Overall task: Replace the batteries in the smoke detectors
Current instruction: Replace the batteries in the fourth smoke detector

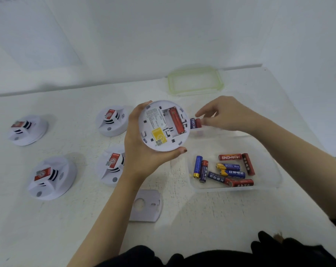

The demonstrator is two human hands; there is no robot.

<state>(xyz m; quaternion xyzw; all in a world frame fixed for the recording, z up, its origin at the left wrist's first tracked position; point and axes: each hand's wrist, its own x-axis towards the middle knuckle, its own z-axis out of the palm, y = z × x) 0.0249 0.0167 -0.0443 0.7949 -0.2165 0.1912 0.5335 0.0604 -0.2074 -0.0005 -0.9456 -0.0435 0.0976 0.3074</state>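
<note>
Head view: cupped above the desk (201, 218) in the curled grip of the left hand (140, 151), smoke detector (163, 126) back-side up, one red battery (175, 122) seated inside. Pinched just beside its rim in the narrow grip of the right hand (226, 114), a blue-and-red battery (195, 123), far end hidden under fingertips (205, 121).

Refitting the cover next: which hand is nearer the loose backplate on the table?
Left. The left hand holds the detector just beyond the backplate; the right hand is farther right, pinching a battery.

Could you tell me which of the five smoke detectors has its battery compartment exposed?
The smoke detector gripped in the left hand: its back faces the camera, red battery showing. The other four sit sensor-side up.
</note>
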